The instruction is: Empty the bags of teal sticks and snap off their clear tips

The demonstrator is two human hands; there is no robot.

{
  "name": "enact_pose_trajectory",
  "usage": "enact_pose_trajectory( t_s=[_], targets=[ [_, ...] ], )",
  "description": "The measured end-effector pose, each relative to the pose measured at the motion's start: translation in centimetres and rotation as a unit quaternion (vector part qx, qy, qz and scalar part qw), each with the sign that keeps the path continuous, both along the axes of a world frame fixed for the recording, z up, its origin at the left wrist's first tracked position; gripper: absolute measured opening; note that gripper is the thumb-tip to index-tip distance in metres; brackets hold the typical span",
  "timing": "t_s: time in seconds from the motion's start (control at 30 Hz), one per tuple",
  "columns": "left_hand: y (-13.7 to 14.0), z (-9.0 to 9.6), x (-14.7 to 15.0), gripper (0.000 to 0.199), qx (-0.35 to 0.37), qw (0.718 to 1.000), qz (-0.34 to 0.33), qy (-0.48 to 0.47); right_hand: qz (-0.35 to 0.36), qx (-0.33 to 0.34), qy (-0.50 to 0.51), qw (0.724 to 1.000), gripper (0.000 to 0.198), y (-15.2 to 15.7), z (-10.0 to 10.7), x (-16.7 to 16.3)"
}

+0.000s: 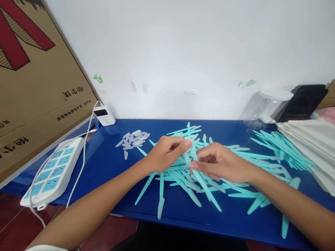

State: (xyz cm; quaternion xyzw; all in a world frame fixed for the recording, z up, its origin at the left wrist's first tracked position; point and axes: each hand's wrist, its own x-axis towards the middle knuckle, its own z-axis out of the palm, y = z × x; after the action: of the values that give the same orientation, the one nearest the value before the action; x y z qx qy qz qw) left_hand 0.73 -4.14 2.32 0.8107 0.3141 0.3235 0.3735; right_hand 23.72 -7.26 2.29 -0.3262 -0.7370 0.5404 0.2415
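While right hand (219, 162) pinches 1 turquoise knife-shaped stick (194, 151), long axis runs near-to-far beside left hand (165, 154), whose grip's unclear.

Along the left edge of the blue surface (104, 155), a cardboard panel (43, 83) carries large black Chinese lettering (73, 92), upside down and printed twice, seemingly 绝尘侠, with a small circled mark (65, 99) by the upper one. Smaller printed lines (73, 110) are illegible.
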Motion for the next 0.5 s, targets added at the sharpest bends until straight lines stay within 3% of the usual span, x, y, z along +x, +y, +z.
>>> enact_pose_trajectory(
  t_s=[0.17, 0.5],
  targets=[
    [-1.1, 0.0, 0.5, 0.064, -0.047, 0.993, -0.102, 0.028, 0.092, -0.069, -0.017, 0.993, 0.052, -0.7, 0.6, -0.2],
    [-1.5, 0.0, 0.9, 0.067, -0.066, 0.995, -0.070, -0.005, 0.100, -0.087, -0.016, 0.991, 0.050, 0.0, 1.3, 0.8]
  ],
)
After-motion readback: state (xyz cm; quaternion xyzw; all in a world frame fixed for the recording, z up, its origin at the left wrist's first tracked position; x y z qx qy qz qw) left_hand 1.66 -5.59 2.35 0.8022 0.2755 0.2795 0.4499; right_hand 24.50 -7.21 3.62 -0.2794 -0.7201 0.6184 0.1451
